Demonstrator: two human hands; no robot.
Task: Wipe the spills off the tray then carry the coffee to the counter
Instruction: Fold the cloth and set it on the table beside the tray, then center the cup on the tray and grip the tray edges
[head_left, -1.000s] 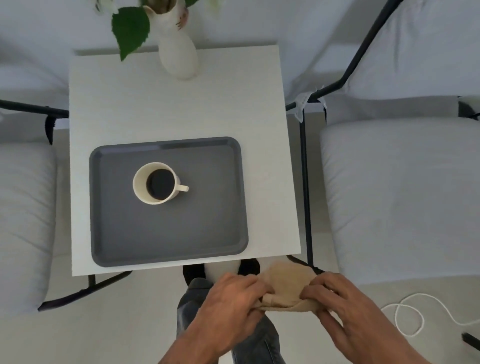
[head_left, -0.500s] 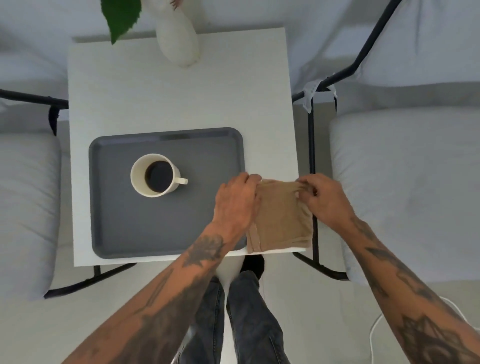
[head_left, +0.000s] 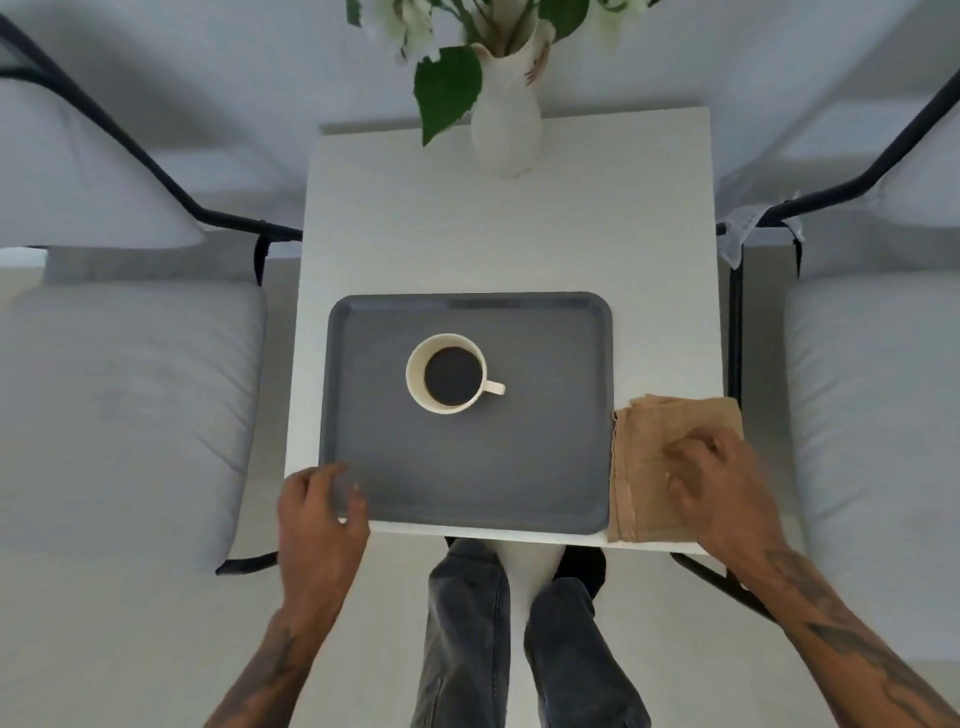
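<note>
my left hand (head_left: 319, 512) sits at the lower left corner of the grey tray (head_left: 540, 467), fingers curled loosely over the rim; blur keeps me from telling whether they actually grip it. my right hand (head_left: 719, 491), right of centre in the frame, rests fingers-down on the folded tan cloth (head_left: 644, 436), pressing it rather than pinching it. the cloth lies on the white counter (head_left: 509, 234) just beside the tray's right edge, touching it. the cream cup of coffee (head_left: 451, 373) stands upright left of the tray's centre, handle pointing right, well apart from both hands. a white vase (head_left: 505, 124) with green leaves stands at the counter's far edge, top centre of the frame.
</note>
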